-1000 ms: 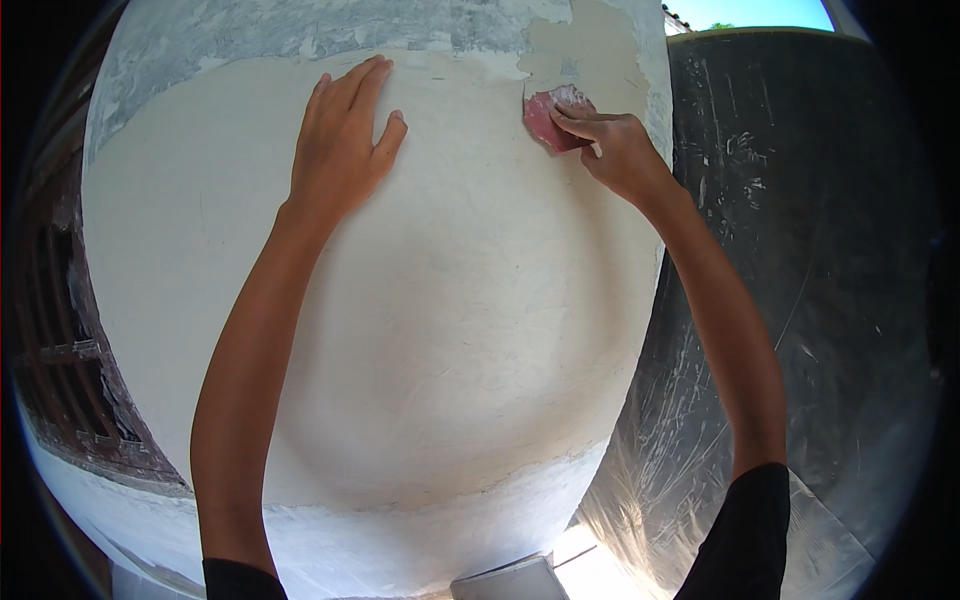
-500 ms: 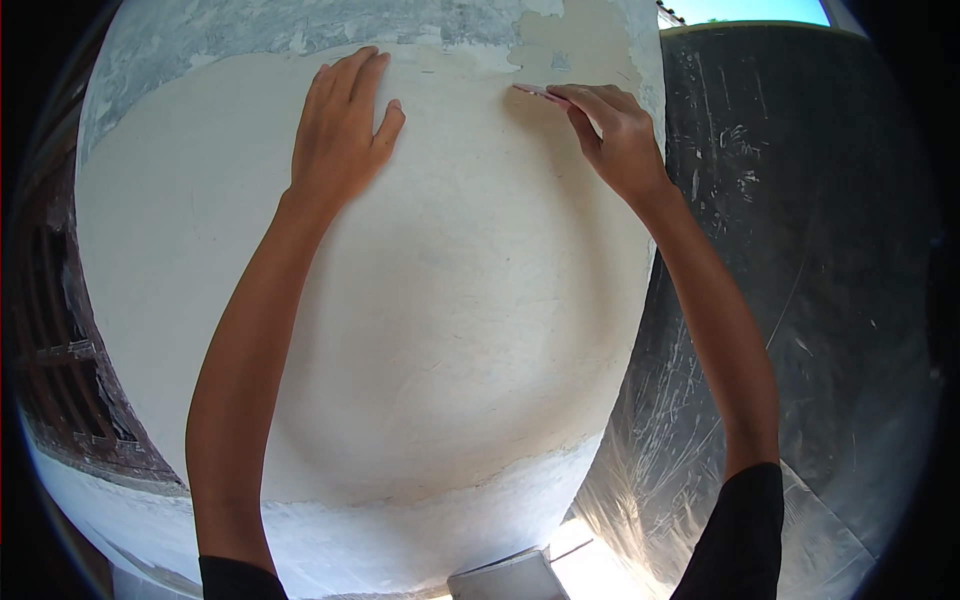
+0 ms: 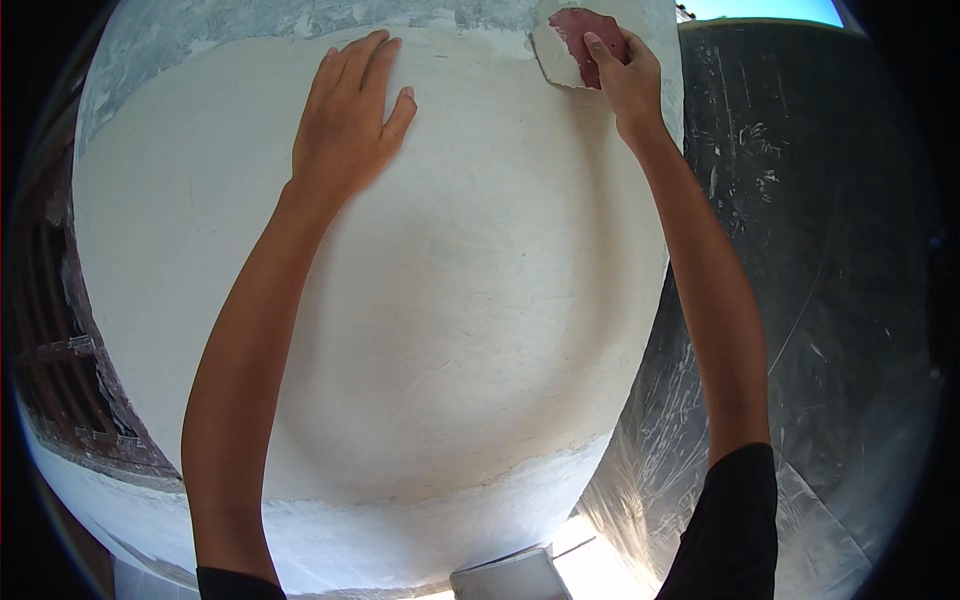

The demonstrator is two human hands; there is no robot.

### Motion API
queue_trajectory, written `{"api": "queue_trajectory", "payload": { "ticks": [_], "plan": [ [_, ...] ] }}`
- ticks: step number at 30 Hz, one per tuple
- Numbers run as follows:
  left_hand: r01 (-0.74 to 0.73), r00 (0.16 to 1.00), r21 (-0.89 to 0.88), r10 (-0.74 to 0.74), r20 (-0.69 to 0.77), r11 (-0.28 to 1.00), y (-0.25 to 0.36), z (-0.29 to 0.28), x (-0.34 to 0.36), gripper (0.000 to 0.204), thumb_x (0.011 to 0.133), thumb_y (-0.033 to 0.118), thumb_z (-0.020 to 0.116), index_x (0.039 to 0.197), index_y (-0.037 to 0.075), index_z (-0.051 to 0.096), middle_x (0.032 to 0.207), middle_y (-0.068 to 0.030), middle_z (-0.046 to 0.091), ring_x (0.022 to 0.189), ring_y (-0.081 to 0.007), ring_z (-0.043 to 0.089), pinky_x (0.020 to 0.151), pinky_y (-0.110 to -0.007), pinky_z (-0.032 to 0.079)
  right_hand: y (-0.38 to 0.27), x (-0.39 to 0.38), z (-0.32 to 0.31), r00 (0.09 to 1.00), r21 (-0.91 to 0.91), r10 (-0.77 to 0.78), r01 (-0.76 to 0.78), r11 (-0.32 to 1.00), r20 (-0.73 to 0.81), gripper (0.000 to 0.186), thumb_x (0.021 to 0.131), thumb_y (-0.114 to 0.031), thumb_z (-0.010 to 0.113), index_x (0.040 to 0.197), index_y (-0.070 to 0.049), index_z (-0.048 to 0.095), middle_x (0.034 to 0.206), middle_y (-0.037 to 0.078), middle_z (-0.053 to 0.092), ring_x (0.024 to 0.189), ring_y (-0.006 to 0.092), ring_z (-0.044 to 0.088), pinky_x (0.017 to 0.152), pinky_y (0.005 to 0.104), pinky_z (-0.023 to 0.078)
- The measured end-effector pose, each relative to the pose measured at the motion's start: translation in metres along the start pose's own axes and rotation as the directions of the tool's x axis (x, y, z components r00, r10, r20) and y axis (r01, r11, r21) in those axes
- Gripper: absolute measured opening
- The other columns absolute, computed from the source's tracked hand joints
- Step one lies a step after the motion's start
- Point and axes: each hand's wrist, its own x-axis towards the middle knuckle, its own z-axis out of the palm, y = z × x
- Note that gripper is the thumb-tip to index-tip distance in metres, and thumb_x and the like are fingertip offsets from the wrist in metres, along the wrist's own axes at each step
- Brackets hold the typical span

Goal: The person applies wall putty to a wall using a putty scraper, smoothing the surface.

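Note:
Spread flat against the pale plastered wall, my left hand has its fingers up and thumb apart, holding nothing. My right hand, higher and to the right near the wall's edge, grips a flat reddish putty spreader. The thumb presses on its face while the other fingers are mostly hidden behind it. Pale putty appears to coat the spreader's left part, with a dark line along that edge. Whether the spreader touches the wall I cannot tell. Rougher blue-grey plaster borders the smooth area above.
Dark plastic sheeting, with white splashes, hangs right of the wall. A dark brown wooden lattice stands at the left. Low down, a grey box-like object sits beside a brightly lit patch.
My right hand has moved up and right, turning the spreader from edge-on so that its reddish face shows. The left hand stays on the wall.

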Motion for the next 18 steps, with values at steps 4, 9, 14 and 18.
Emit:
{"api": "queue_trajectory", "payload": {
  "ticks": [4, 9, 14, 18],
  "plan": [
    [-0.002, 1.000, 0.030, 0.002, 0.002, 1.000, -0.004, -0.001, -0.003, 0.047, 0.096, 0.024, 0.052, 0.139, 0.006, 0.047, 0.142, -0.0098, 0.047, 0.131, -0.0290, 0.044, 0.118, -0.043, 0.028, 0.014, 0.011, -0.004, 0.995, -0.078, 0.072, -0.077, 0.994, -0.069, 0.043, 0.090, -0.024, 0.071, 0.120, 0.004, 0.061, 0.103, 0.010, 0.067, 0.085, 0.0146, 0.065, 0.075, 0.0281, 0.054],
    [0.000, 1.000, 0.034, 0.000, -0.011, 0.999, 0.004, 0.003, 0.002, 0.047, 0.097, 0.024, 0.051, 0.140, 0.006, 0.046, 0.142, -0.0094, 0.047, 0.132, -0.0292, 0.044, 0.118, -0.043, 0.027, 0.046, 0.032, -0.045, 0.936, -0.114, 0.088, -0.134, 0.984, -0.341, 0.037, 0.090, -0.019, 0.071, 0.117, 0.005, 0.063, 0.102, 0.009, 0.067, 0.084, 0.0143, 0.065, 0.074, 0.0273, 0.053],
    [0.013, 1.000, 0.037, -0.013, 0.009, 0.999, -0.003, -0.001, -0.005, 0.047, 0.097, 0.024, 0.051, 0.140, 0.007, 0.046, 0.142, -0.0093, 0.047, 0.132, -0.0291, 0.043, 0.119, -0.043, 0.027, -0.003, -0.006, -0.014, 0.973, 0.149, 0.155, -0.130, 0.980, -0.173, 0.040, 0.090, -0.018, 0.071, 0.122, 0.004, 0.061, 0.103, 0.008, 0.067, 0.086, 0.0131, 0.064, 0.076, 0.0261, 0.052],
    [0.001, 1.000, 0.017, -0.001, 0.003, 1.000, 0.000, -0.001, -0.002, 0.046, 0.097, 0.024, 0.051, 0.140, 0.007, 0.046, 0.143, -0.0092, 0.046, 0.133, -0.0289, 0.043, 0.119, -0.043, 0.026, 0.019, -0.003, -0.013, 0.999, -0.093, -0.020, 0.016, 0.996, -0.039, 0.045, 0.091, -0.023, 0.071, 0.124, 0.004, 0.060, 0.104, 0.009, 0.067, 0.087, 0.0130, 0.063, 0.078, 0.0271, 0.051]
  ]
}}
